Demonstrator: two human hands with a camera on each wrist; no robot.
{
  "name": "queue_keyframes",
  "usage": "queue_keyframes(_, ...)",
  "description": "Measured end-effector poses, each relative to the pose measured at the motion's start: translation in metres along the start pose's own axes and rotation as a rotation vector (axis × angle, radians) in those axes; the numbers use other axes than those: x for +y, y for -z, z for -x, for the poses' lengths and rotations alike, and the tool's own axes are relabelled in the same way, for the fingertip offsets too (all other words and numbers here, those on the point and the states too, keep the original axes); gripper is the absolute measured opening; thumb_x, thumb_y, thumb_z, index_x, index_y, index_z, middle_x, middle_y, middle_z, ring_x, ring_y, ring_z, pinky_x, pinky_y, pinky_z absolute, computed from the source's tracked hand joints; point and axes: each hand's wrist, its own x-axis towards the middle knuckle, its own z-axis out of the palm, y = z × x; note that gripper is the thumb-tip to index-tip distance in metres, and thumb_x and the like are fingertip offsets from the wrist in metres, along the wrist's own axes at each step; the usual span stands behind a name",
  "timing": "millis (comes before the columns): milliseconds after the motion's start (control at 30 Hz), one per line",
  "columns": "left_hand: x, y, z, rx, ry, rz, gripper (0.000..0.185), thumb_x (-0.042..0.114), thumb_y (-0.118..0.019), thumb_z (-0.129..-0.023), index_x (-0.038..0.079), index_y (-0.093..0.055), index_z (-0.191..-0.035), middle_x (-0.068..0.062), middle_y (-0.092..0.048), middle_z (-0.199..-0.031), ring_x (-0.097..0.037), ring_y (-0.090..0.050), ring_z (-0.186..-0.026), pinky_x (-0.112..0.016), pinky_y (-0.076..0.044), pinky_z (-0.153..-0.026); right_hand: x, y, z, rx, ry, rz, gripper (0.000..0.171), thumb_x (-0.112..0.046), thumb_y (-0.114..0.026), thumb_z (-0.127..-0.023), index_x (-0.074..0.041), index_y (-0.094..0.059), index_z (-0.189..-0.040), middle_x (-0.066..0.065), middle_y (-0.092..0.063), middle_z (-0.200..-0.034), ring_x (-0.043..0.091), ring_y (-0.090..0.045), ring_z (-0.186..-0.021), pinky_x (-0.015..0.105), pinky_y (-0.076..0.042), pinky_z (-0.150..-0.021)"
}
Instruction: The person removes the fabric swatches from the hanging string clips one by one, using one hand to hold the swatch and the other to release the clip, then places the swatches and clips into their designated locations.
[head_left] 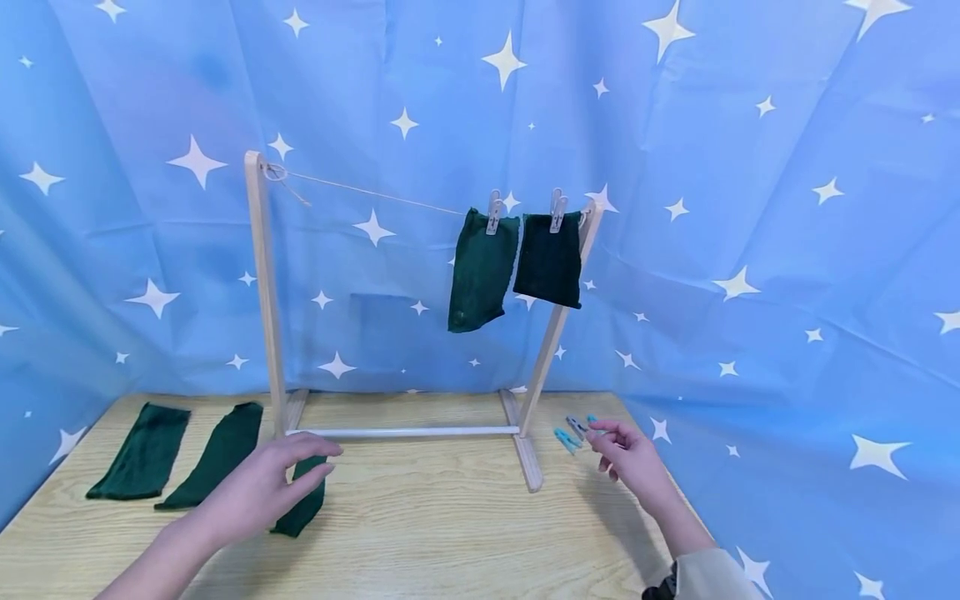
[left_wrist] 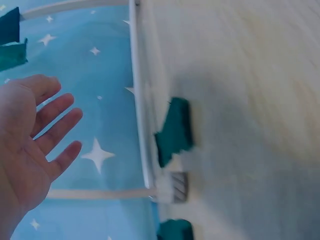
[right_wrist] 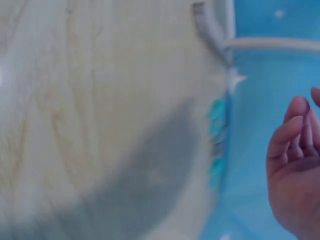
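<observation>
My left hand (head_left: 258, 487) hovers with relaxed fingers above the table, overlapping a dark green cloth piece (head_left: 302, 505) partly hidden behind it. Nothing shows in its palm in the left wrist view. My right hand (head_left: 630, 462), fingers loosely bent and holding nothing, is just beside a few small clothespins: a teal clothespin (head_left: 566, 441), a grey clothespin (head_left: 576, 427) and another teal clothespin (head_left: 592, 418) partly behind the fingers. On the string (head_left: 375, 194) hang a green cloth (head_left: 483, 279) and a darker cloth (head_left: 550, 265), each under a grey clothespin (head_left: 493, 213).
A wooden frame has a left post (head_left: 264, 292), a right post (head_left: 547, 342) and a white bottom bar (head_left: 412, 432). Two more green cloths, one farthest left (head_left: 142, 454) and one beside it (head_left: 221, 454), lie on the table (head_left: 450, 533). A blue starred curtain (head_left: 787, 208) surrounds the table.
</observation>
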Motion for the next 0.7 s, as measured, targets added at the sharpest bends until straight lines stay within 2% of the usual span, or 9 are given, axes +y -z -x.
queue_keyframes(200,0.022,0.005,-0.014,0.027,-0.033,0.021,0.023,0.02,-0.075,-0.106,0.026,-0.08,-0.128,0.007,-0.078,-0.128,-0.021,-0.076,-0.116,-0.039,-0.066,-0.09,-0.045,0.008,0.014,-0.041,0.125,0.04,0.042,-0.03,-0.075,-0.107,-0.004,-0.067,-0.139,-0.004,-0.071,-0.095,0.016,-0.066,-0.071,0.028,-0.055,-0.057)
queue_keyframes(367,0.038,0.01,-0.035,0.07,-0.084,0.052,0.022,0.017,-0.074,-0.107,0.021,-0.081,-0.127,0.004,-0.08,-0.125,-0.021,-0.077,-0.114,-0.038,-0.067,-0.09,-0.094,0.012,0.018,-0.067,0.219,0.092,0.039,-0.032,-0.074,-0.108,-0.007,-0.069,-0.137,-0.001,-0.072,-0.097,0.016,-0.066,-0.07,0.029,-0.056,-0.058)
queue_keyframes(533,0.054,0.019,-0.064,0.078,-0.146,0.061,0.022,0.014,-0.072,-0.108,0.017,-0.081,-0.128,0.001,-0.08,-0.125,-0.022,-0.077,-0.114,-0.044,-0.066,-0.094,-0.143,0.014,0.012,-0.081,0.291,0.169,0.039,-0.04,-0.072,-0.108,-0.014,-0.069,-0.137,0.0,-0.069,-0.096,0.017,-0.064,-0.071,0.029,-0.057,-0.062)
queue_keyframes(700,0.07,0.032,-0.102,0.073,-0.129,0.108,0.024,0.015,-0.071,-0.109,0.012,-0.078,-0.132,-0.005,-0.079,-0.13,-0.024,-0.076,-0.117,-0.05,-0.064,-0.1,-0.191,0.009,0.003,-0.066,0.375,0.206,0.04,-0.044,-0.069,-0.109,-0.015,-0.07,-0.137,0.0,-0.068,-0.097,0.019,-0.065,-0.071,0.03,-0.057,-0.061)
